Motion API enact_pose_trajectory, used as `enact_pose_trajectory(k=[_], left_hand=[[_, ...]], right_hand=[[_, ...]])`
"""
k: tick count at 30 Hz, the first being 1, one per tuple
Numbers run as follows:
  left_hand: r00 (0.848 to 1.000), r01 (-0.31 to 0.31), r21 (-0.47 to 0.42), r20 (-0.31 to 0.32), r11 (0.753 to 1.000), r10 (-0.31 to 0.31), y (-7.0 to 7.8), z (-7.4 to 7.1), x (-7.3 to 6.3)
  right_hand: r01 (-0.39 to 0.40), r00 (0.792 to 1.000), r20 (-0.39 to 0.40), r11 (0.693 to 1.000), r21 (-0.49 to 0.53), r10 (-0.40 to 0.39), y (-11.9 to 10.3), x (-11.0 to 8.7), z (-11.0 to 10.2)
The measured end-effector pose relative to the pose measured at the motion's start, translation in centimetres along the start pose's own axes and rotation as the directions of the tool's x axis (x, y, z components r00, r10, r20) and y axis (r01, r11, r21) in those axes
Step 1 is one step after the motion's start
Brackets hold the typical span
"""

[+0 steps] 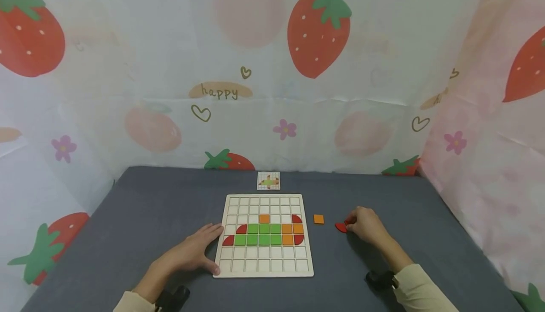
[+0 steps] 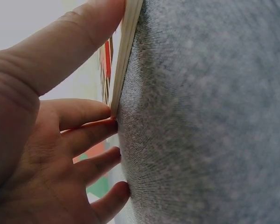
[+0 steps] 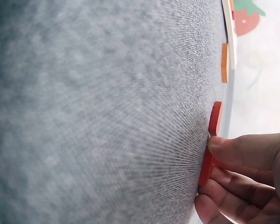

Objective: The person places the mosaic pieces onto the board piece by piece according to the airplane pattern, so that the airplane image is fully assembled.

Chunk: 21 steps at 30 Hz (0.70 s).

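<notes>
A square wooden grid board [image 1: 264, 266] lies on the dark cloth with green, orange and red tiles in its cells. My left hand [image 1: 193, 250] rests along the board's left side, thumb at the near corner and fingers fairly straight; in the left wrist view, the thumb and fingertips touch the board's edge [image 2: 123, 60]. To the right of the board, my right hand [image 1: 369, 227] pinches a red tile [image 3: 206, 163] between thumb and fingers, low at the cloth. Another red tile [image 1: 340, 227] with a curved side lies right beside the fingertips.
A single orange square tile [image 1: 318, 219] lies between the board and my right hand. Behind the board is a small picture card [image 1: 268, 180] showing a coloured pattern on a grid. A strawberry-printed curtain [image 1: 272, 132] hangs beyond the table's far edge.
</notes>
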<state>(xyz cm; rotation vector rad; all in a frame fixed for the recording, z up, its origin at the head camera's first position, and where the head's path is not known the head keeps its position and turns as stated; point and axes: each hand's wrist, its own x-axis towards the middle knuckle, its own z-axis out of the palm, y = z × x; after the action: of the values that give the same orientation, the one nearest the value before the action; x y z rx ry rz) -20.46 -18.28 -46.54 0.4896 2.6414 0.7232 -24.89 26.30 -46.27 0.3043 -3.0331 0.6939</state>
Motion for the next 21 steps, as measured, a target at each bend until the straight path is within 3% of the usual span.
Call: enact_pose_trajectory(k=[11, 21], left_hand=[[1.000, -0.014, -0.006, -0.001, 1.000, 0.014, -0.14, -0.37, -0.24], [0.999, -0.049, -0.015, 0.000, 0.999, 0.049, 0.04, -0.18, -0.28]], right_hand=[[-0.051, 0.999, 0.020, 0.999, -0.002, 0.051, -0.30, 0.02, 0.20], [-0.017, 1.000, 0.024, 1.000, -0.009, 0.017, -0.27, -0.28, -0.09]])
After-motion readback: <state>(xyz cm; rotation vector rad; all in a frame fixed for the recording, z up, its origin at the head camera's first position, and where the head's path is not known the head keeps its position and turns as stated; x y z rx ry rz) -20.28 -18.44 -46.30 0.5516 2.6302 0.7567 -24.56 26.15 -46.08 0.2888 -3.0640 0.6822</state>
